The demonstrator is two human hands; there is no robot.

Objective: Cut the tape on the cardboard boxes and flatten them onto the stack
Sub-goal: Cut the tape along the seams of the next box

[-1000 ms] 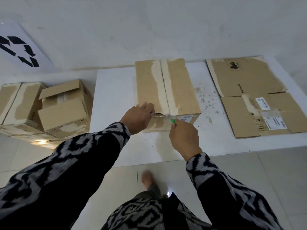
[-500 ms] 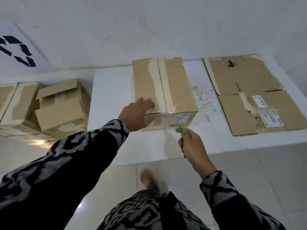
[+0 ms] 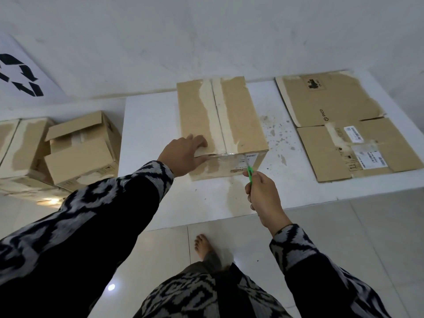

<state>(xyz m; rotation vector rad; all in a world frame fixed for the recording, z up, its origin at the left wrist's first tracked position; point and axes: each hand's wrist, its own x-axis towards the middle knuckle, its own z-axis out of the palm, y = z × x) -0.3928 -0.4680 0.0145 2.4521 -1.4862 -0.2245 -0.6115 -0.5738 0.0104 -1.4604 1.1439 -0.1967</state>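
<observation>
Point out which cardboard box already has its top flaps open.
The small box on the floor left of the white table: its top flaps stand lifted. The box on the table under the left hand is closed.

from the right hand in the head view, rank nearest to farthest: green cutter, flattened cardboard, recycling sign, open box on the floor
1. green cutter: gripped in the right hand.
2. flattened cardboard: on the table, to its right.
3. open box on the floor: left of the table.
4. recycling sign: on the far left wall.
</observation>
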